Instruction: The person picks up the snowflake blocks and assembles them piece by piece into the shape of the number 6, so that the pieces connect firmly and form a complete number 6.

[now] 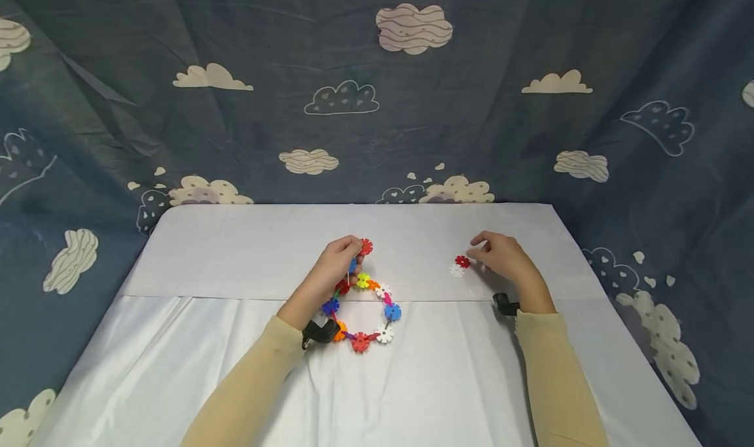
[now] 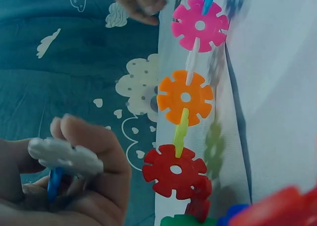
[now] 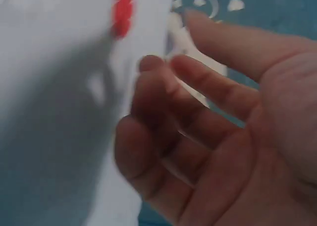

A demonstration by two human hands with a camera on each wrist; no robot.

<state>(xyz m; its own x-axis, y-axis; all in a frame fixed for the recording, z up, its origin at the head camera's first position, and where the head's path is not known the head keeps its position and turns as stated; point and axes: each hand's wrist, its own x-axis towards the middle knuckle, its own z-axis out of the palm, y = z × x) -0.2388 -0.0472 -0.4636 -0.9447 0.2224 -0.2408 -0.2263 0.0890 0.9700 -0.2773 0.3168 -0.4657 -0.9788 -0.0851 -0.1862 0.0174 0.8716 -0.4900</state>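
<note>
My left hand (image 1: 330,267) pinches a short linked piece of notched plastic discs: a red disc (image 1: 366,246) shows past the fingertips, and a white disc (image 2: 64,156) and a blue disc (image 2: 54,184) sit between fingers and thumb. Below this hand lies a ring of interlocked coloured discs, including a light blue disc (image 1: 392,312), an orange disc (image 2: 185,97) and a pink disc (image 2: 199,25). Whether the held piece joins the ring is hidden. To the right, my right hand (image 1: 502,256) hovers with loosely bent fingers, nothing between them, beside a loose red disc (image 1: 462,262) and a white disc (image 1: 456,271).
A white cloth (image 1: 448,368) covers the table, with a seam crossing it under the ring. Behind and at both sides hangs a dark blue curtain (image 1: 265,35) printed with clouds. Black wrist straps (image 1: 320,333) sit at both cuffs.
</note>
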